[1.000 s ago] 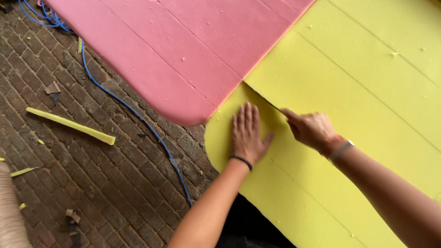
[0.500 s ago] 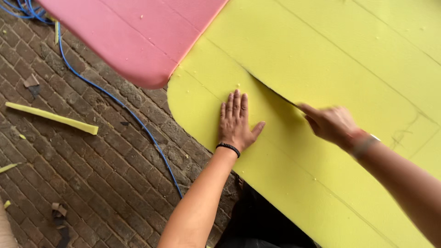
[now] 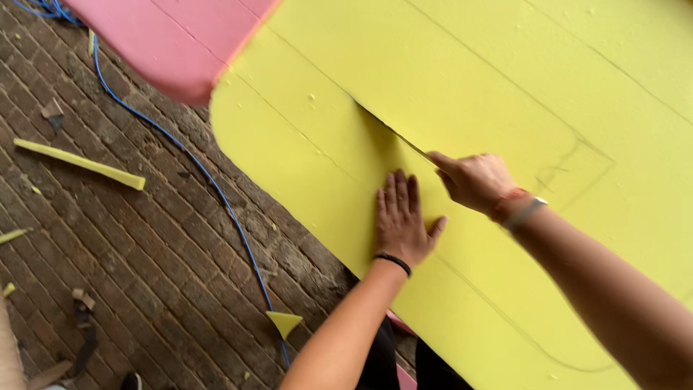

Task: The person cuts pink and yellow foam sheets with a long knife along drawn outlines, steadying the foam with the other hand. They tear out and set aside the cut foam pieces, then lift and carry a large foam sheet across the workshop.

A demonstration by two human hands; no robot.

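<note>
Cutting a slit through the yellow foam sheet (image 3: 505, 94) is the step in hand, to judge by the scene: the big sheet fills most of the view and overhangs the brick floor (image 3: 130, 274). A pink foam sheet (image 3: 173, 36) lies at the yellow sheet's upper-left edge, its corner rounded. On the yellow sheet the left hand (image 3: 401, 220) presses flat, fingers released and spread, just below the open cut (image 3: 382, 130). The right hand (image 3: 476, 180) sits right of the cut's lower end, fingers clenched around something thin that points into the slit; I cannot tell what tool it is. A faint drawn line runs on from there across the yellow sheet, so the next move seems to call for a steady pull along it while the flat palm holds the foam down. Left of the yellow sheet, a blue cable (image 3: 209, 180) snakes over the bricks, with a yellow foam strip (image 3: 79, 164) beyond it and a small yellow triangular offcut (image 3: 284, 322) near the cable's lower end.
</note>
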